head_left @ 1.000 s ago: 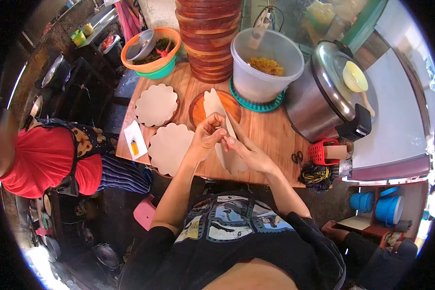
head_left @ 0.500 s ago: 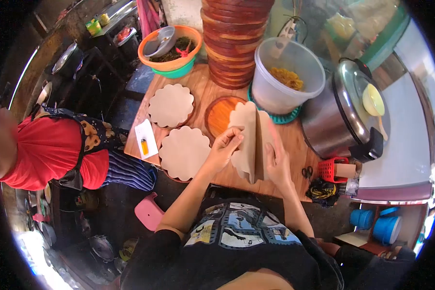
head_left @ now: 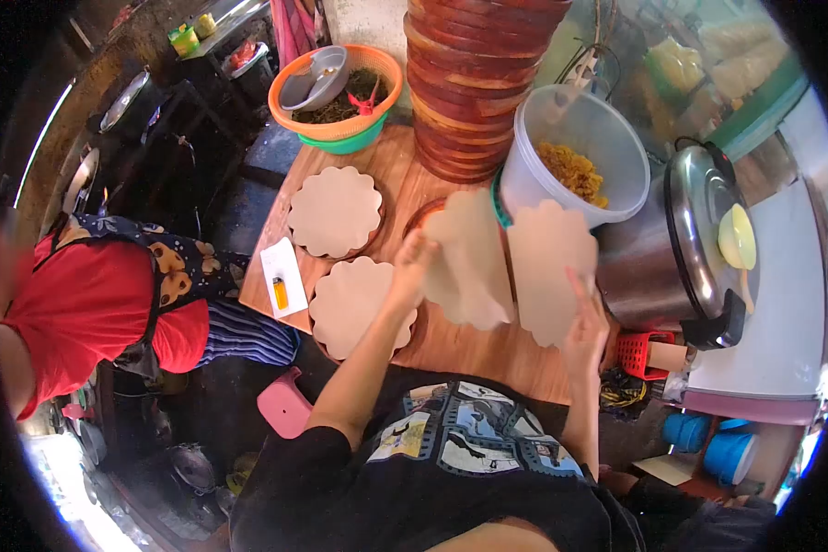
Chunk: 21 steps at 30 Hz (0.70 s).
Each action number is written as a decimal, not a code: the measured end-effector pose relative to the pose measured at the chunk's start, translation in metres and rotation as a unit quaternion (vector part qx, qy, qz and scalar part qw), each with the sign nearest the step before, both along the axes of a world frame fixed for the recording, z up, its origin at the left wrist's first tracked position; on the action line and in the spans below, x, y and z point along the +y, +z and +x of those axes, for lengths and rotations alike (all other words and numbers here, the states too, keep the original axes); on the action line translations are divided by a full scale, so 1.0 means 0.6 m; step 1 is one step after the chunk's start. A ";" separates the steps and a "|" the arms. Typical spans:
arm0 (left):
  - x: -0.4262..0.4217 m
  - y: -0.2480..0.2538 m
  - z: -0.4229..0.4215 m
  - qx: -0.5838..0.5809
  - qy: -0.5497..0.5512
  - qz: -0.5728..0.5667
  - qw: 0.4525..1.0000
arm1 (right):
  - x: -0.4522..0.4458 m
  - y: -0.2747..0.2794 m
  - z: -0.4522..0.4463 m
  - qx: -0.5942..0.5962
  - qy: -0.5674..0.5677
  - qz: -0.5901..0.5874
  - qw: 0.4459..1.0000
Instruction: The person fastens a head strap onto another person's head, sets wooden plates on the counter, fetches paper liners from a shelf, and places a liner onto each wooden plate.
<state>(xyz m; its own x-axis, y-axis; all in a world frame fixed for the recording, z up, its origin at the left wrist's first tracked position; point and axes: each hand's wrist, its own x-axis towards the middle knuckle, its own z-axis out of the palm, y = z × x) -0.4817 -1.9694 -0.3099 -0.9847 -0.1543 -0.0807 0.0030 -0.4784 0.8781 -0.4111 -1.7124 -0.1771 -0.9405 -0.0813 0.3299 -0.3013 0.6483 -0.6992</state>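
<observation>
My left hand [head_left: 413, 274] is closed on the edge of a scalloped brown paper sheet [head_left: 469, 267], which is bent and a little blurred. At the right, my right hand [head_left: 587, 336] grips more scalloped brown paper [head_left: 550, 267] by its lower right edge; I cannot tell how many sheets. A gap separates the two pieces. Behind the left sheet, the rim of a round wooden plate [head_left: 418, 221] peeks out. Two other plates lie to the left, covered by an upper paper round [head_left: 336, 212] and a lower paper round [head_left: 357, 306].
A tall stack of wooden plates [head_left: 474, 83] stands at the back. Beside it are a tub of yellow food [head_left: 572, 175] and a large metal pot [head_left: 658, 248]. An orange basket [head_left: 393, 78] and a yellow lighter [head_left: 281, 293] are leftward. A person in red [head_left: 110, 304] stands left.
The paper between my hands has been parted: my left hand draws one sheet leftward, while my right hand has moved right with the other piece. The view has shifted slightly.
</observation>
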 end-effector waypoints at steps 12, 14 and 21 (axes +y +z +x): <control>-0.036 -0.324 -0.085 -0.082 0.110 -0.104 0.985 | 0.044 0.101 -0.051 -0.010 -0.149 -0.114 0.982; -0.044 -0.320 -0.073 -0.031 0.089 -0.260 0.961 | 0.105 0.112 -0.066 0.010 -0.117 -0.078 0.990; -0.028 -0.278 -0.073 0.054 0.047 -0.241 0.968 | 0.269 0.333 -0.021 0.039 -0.286 -0.140 0.947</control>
